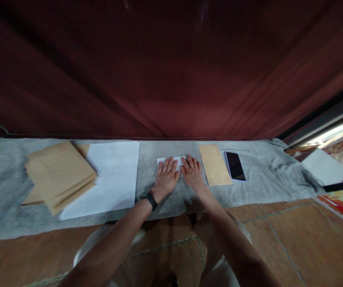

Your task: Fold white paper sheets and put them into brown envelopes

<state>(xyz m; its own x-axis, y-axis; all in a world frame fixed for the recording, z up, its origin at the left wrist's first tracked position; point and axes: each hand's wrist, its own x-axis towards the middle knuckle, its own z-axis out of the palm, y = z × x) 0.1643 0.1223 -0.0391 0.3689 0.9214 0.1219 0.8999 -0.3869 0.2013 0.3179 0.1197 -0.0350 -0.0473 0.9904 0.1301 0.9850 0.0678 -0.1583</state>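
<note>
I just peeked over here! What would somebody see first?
First, the two hands: the left hand and right hand lie flat, side by side, on a small white paper in the middle of the grey cloth. To the left sits a stack of brown envelopes on white sheets; to the right, one envelope beside a phone.

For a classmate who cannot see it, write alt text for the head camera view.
Both hands, left hand and right hand, press flat on a small white paper on a grey cloth. A single brown envelope and phone lie right; envelope stack and white sheets left.
</note>
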